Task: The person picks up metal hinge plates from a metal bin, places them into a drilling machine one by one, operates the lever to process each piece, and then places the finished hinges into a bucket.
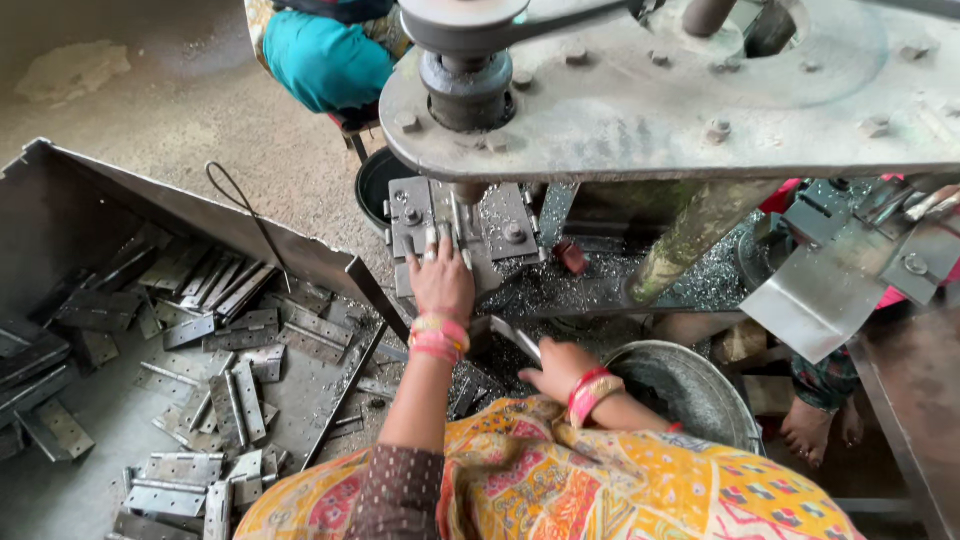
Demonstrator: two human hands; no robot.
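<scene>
Two hands at the press: the left hand (440, 280) lies flat, fingers spread, on the hinge plate (455, 240) under the ram; the right hand (556, 365) grips a metal strip (516, 338) beside the steel bucket (690, 385). Loose hinges (210, 390) fill the tray at left.

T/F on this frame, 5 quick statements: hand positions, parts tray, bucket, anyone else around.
1. The left hand rests at the press fixture, fingers on the metal block. True.
2. The right hand is also up on the fixture. False: it is lower, beside the metal bucket, holding a flat metal piece.
3. The tray on the left holds many metal hinges. True.
4. The tray holds plastic bottles. False: only hinges and metal parts show.
5. Nobody else is in view. False: a person in teal sits behind the press, and bare feet show on the right.
</scene>
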